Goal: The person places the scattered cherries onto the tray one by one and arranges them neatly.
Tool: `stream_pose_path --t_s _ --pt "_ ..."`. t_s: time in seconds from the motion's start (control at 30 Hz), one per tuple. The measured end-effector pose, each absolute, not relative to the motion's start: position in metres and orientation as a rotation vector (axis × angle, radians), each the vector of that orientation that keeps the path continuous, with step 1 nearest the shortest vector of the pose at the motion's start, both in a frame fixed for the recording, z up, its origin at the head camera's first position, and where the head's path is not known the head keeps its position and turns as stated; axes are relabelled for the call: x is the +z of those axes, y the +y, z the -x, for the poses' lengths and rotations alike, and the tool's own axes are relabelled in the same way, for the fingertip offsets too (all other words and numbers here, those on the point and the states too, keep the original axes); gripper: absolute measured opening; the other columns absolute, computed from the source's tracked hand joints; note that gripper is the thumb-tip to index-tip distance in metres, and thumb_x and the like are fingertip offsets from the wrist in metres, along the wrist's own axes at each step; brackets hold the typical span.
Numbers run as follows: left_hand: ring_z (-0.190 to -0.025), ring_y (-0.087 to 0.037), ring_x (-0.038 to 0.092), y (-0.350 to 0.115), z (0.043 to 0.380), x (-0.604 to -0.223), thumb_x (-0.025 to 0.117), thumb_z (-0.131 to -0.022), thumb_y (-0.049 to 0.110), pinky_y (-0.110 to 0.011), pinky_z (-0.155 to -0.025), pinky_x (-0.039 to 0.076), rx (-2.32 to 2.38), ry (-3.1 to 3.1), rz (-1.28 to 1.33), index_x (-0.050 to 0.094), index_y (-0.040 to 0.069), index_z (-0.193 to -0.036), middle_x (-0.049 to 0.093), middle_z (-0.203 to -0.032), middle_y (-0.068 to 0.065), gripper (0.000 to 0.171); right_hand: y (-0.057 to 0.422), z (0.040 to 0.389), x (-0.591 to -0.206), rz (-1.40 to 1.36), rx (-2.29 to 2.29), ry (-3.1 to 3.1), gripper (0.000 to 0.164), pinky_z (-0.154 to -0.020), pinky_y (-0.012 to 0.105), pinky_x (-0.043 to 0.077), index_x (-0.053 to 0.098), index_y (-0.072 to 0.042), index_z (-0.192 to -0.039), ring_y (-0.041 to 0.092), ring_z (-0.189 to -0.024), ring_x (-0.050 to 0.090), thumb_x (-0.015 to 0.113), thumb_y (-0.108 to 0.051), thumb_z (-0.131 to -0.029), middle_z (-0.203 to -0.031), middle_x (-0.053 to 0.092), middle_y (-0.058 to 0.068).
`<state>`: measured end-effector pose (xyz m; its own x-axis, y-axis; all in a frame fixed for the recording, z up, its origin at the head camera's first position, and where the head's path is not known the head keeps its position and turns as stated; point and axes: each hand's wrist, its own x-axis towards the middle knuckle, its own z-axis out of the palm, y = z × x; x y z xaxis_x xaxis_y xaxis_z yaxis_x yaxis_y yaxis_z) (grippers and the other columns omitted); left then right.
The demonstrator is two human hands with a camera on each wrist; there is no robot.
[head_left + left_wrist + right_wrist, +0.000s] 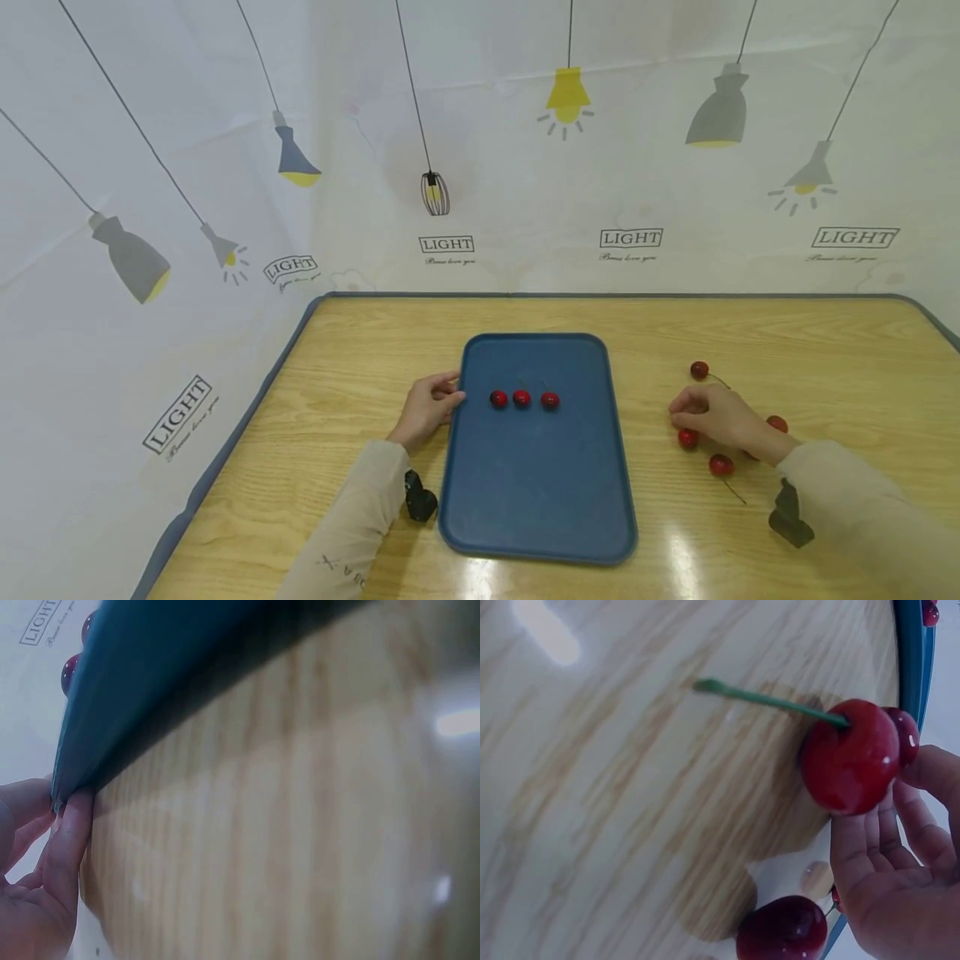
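Note:
My left hand (429, 408) pinches the left rim of a dark blue tray (536, 492), thumb above and fingers at the edge, as the left wrist view also shows. Three red cherries with thin stems lie in a row on the tray, the middle one (522, 398) close to the left one. To the tray's right, my right hand (716, 414) reaches low over loose cherries, fingers loosely bent. A red cherry (687, 438) sits right at its thumb; in the right wrist view, a nearer stemmed cherry (851, 757) partly hides the fingertips.
Several cherries surround the right hand: one (699, 369) beyond it, one (722, 465) on the near side, another (777, 425) by the wrist, one mostly hidden beneath. The wooden table (360, 350) meets a lamp-printed white wall covering (510, 167) at back and left.

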<state>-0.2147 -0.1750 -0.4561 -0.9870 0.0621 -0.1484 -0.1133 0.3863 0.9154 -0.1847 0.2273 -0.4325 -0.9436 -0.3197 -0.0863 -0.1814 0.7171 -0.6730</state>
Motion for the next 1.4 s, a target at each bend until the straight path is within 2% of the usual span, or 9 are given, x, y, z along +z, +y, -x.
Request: stream_pose_path --t_s 0.17,0.5,0.9,1.4 --pt "-0.075 -0.015 0.054 -0.175 0.214 -0.455 0.060 -0.084 0.006 -0.028 -0.056 0.051 1.656 2.480 0.041 0.052 0.008 -0.125 0.054 -0.095 -0.010 0.041 0.225 0.185 -0.431 0.413 -1.074 2.721 0.017 -0.058 0.023 0.043 0.062 0.003 -0.094 0.014 -0.070 0.052 0.062 -0.009 -0.082 -0.079 0.060 0.003" --pt "-0.075 -0.015 0.054 -0.174 0.212 -0.451 0.059 -0.085 0.006 -0.029 -0.058 0.051 1.678 2.446 0.045 0.050 0.007 -0.126 0.053 -0.095 -0.010 0.042 0.223 0.183 -0.429 0.405 -1.115 2.738 0.024 -0.056 0.025 0.044 0.059 0.007 -0.102 0.017 -0.070 0.053 0.060 -0.006 -0.082 -0.081 0.059 0.007" --pt "-0.076 -0.016 0.054 -0.174 0.214 -0.453 0.060 -0.084 0.007 -0.029 -0.058 0.051 1.677 2.445 0.063 0.051 0.006 -0.125 0.053 -0.096 -0.012 0.042 0.221 0.183 -0.426 0.407 -1.126 2.748 0.018 -0.062 0.028 0.046 0.062 0.005 -0.097 0.019 -0.074 0.055 0.060 -0.006 -0.083 -0.082 0.060 0.007" --pt "-0.074 -0.015 0.054 -0.173 0.213 -0.453 0.060 -0.084 0.006 -0.029 -0.057 0.051 1.676 2.452 0.061 0.051 0.007 -0.125 0.053 -0.095 -0.010 0.042 0.214 0.188 -0.425 0.448 -1.154 2.780 0.011 -0.061 0.026 0.046 0.065 0.001 -0.090 0.016 -0.071 0.053 0.061 -0.006 -0.082 -0.078 0.060 0.003"
